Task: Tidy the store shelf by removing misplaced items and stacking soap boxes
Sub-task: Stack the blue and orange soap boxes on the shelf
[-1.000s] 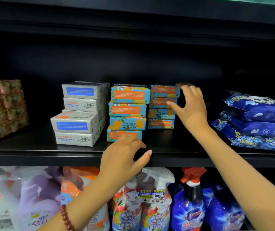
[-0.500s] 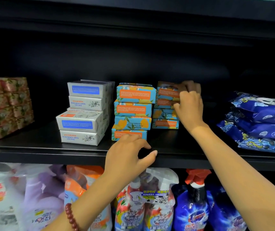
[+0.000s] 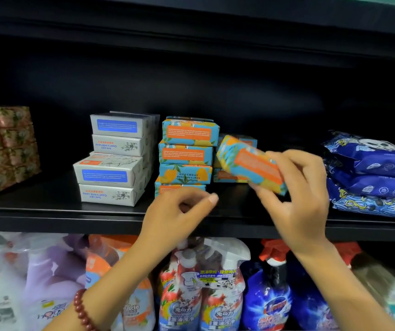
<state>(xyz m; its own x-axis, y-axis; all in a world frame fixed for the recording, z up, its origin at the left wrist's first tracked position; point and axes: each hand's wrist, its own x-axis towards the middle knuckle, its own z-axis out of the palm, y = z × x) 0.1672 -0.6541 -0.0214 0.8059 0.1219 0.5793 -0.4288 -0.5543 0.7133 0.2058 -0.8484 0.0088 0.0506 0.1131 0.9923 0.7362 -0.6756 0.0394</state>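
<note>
Since the earlier moment the right hand (image 3: pixel 296 204) has pulled one soap box (image 3: pixel 251 167) off the short pile (image 3: pixel 230 176) and holds it tilted in the air, its grip pinching the box's right end. The left hand (image 3: pixel 177 216) hovers at the shelf (image 3: pixel 48 211) edge, its grip loosely curled and holding nothing. Behind it stands the taller pile (image 3: pixel 186 158) of four boxes.

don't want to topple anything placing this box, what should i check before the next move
1. Right hand has fingers curled round the soap box: ok.
2. Soap box level: not ok, tilted.
3. Left hand free to steady: ok, holds nothing.
4. Front stack squared: not ok, boxes staggered.
5. Rear stack height: cannot tell, partly hidden by the held box.
</note>
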